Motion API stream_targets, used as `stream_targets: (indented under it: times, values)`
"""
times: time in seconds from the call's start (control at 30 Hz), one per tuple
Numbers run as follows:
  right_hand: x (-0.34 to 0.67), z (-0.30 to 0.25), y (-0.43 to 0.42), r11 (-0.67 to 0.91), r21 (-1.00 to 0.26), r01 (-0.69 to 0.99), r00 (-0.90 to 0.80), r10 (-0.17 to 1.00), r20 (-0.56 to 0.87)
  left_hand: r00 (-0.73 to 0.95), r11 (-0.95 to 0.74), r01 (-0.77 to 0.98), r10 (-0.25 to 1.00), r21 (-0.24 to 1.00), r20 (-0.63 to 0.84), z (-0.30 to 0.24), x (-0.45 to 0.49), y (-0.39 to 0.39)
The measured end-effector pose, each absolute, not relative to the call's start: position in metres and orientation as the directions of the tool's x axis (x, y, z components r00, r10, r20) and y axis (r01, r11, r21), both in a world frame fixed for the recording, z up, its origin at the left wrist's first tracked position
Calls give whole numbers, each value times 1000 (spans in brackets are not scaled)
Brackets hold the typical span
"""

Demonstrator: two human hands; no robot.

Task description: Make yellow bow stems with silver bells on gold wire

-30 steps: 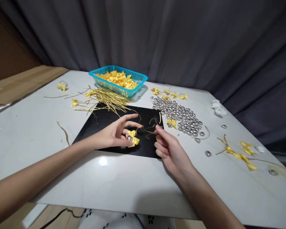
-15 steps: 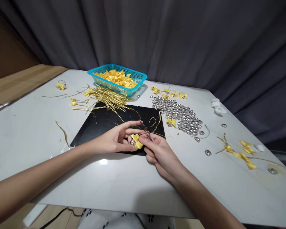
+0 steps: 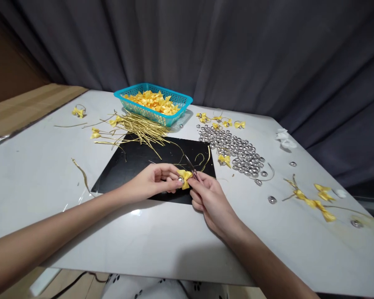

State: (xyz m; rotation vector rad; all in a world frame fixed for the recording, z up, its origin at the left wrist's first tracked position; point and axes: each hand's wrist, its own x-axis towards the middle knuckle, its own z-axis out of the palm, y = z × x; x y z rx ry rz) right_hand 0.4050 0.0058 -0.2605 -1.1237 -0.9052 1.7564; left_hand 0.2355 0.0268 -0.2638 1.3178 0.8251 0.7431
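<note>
My left hand (image 3: 156, 179) is closed, pinching a yellow ribbon bow (image 3: 185, 177) between thumb and fingers. A small silver bead (image 3: 180, 180) sits at the bow's middle, by my left thumb tip. My right hand (image 3: 210, 198) is closed around what looks like a small pair of scissors (image 3: 190, 165), its thin dark tips pointing up and to the left. My right fingertips touch the right edge of the bow. Both hands are over the near part of a black mat (image 3: 118, 178). Parts of the scissors are hidden inside my right hand.
Behind the mat stands a blue basket (image 3: 183, 99) of yellow bows. Gold wire ties (image 3: 143, 128) lie in a heap before it. Silver beads (image 3: 237, 149) spread to the right, with finished-looking bows (image 3: 227, 122) behind. More bows (image 3: 318, 205) lie far right on the white table (image 3: 127, 241).
The bow has moved slightly up and right, and its bead now shows by my left thumb. My left fingers, stretched toward the scissors before, have curled in. My right hand has shifted slightly right.
</note>
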Motion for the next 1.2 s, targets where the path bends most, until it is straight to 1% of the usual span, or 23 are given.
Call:
stream_targets:
  times: [0.13,0.17,0.2,0.27,0.3,0.37,0.43,0.5,0.53,0.63,0.7,0.77,0.87,1.0,1.13,1.17,1.2]
  values:
    - [409,-253,9,-377,-869,-321,-169,925,-339,509,52,63,857,997,-76,-263,236,23]
    - [411,-251,10,-360,-878,-314,-143,933,-331,510,34,87,857,996,-74,-263,236,23]
    - [414,-250,12,-333,-907,-258,-112,943,-314,509,15,112,858,994,-70,-263,236,22]
    - [419,-249,14,-263,-964,-28,-58,964,-261,500,-34,159,865,987,-50,-263,235,22]
    - [422,-250,16,-226,-968,112,-35,972,-231,491,-66,176,871,982,-30,-262,235,22]
    - [427,-253,20,-160,-930,331,9,986,-166,471,-129,202,882,971,19,-260,233,22]
    - [431,-258,22,-114,-885,451,66,993,-94,450,-198,222,889,955,80,-257,230,23]
    - [433,-262,24,-82,-795,602,105,994,-22,420,-250,224,897,942,138,-253,225,25]
    - [433,-264,24,-76,-737,671,112,994,-1,396,-251,196,905,948,158,-251,223,27]
    - [432,-266,23,-74,-580,812,101,995,15,291,-172,10,943,985,162,-245,214,33]
    - [431,-266,22,-65,-509,858,91,995,26,249,-112,-86,960,990,130,-243,210,36]
    - [429,-264,22,-51,-436,899,81,995,51,249,-61,-115,965,992,88,-242,207,39]
    - [427,-262,21,-37,-344,938,72,993,91,289,37,-156,957,987,9,-243,207,40]
    - [428,-262,23,-49,-273,961,86,988,125,348,131,-192,936,973,-58,-245,211,36]
    - [432,-268,25,9,-280,960,66,964,257,375,180,-214,923,960,-89,-246,215,33]
    - [432,-269,25,56,-316,947,46,951,306,374,188,-220,922,957,-96,-246,216,32]
    - [430,-269,24,122,-382,916,20,937,348,372,197,-224,923,955,-103,-247,218,32]
